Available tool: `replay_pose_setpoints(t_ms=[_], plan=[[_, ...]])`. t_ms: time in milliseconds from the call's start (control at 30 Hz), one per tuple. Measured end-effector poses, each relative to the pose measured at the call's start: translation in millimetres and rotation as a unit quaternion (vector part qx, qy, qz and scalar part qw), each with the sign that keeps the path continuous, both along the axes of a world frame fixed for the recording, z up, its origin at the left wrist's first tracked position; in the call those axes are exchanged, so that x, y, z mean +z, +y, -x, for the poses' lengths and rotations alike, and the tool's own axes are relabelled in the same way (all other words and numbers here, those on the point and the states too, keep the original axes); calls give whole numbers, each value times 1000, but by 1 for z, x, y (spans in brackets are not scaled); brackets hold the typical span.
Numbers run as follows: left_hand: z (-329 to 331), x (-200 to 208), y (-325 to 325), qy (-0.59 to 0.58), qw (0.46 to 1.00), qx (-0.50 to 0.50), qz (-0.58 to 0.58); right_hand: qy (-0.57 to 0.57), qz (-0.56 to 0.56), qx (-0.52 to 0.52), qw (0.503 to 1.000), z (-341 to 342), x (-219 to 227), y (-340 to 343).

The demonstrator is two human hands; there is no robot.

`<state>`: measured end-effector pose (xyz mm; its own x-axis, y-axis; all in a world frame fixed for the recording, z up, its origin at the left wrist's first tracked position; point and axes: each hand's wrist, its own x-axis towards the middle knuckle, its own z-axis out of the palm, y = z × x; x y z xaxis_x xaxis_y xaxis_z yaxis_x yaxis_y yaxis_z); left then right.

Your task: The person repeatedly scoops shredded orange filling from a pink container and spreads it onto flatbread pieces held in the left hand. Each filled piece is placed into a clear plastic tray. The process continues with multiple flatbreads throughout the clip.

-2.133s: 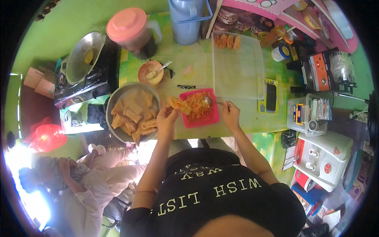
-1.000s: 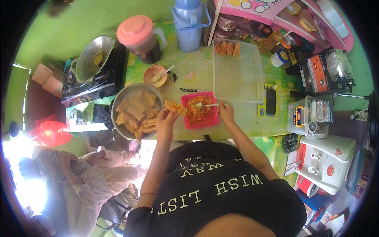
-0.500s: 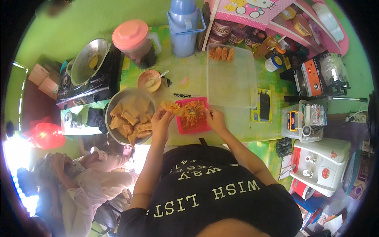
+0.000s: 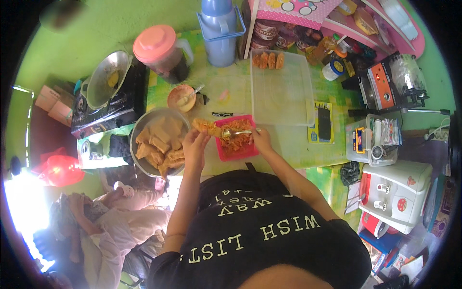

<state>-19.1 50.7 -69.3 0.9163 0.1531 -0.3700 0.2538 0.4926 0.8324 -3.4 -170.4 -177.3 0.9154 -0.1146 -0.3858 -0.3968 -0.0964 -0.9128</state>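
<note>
My left hand (image 4: 194,144) is closed on a piece of fried tofu (image 4: 204,126), held up at the left edge of a pink square container (image 4: 239,156). Shredded orange filling (image 4: 237,144) lies inside that container. Between the fingers of my right hand (image 4: 262,141) is a metal spoon (image 4: 244,132), its bowl end close to the tofu piece and over the filling. To the left stands a metal bowl (image 4: 133,154) of several brown fried tofu pieces (image 4: 163,139). Beyond my right hand, a clear plastic tray (image 4: 281,98) has several orange-topped pieces (image 4: 272,60) along its far end.
Behind are a small bowl (image 4: 179,107) with a spoon, a pink-lidded pitcher (image 4: 163,60) and a blue flask (image 4: 222,45). A pan (image 4: 108,79) sits on a stove at left. Right of the tray lies a yellow-and-black package (image 4: 323,124). A person (image 4: 110,231) sits at lower left.
The spoon in my right hand has come up from the filling toward the tofu piece, and now shows along its length. My left hand has stayed nearly in place.
</note>
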Motion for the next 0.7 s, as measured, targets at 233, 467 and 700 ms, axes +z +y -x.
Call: replay_pose_setpoints(t_ms=[233,467,700], plan=[[-6,-11,6,12,1000,13,2,-52,57,-30,997,9,34,-14],[-11,-5,-7,19,999,-31,8,-96,177,-23,979,13,37,-21],[-18,-1,-14,18,998,-56,14,-129,190,-13,973,7,51,-9]])
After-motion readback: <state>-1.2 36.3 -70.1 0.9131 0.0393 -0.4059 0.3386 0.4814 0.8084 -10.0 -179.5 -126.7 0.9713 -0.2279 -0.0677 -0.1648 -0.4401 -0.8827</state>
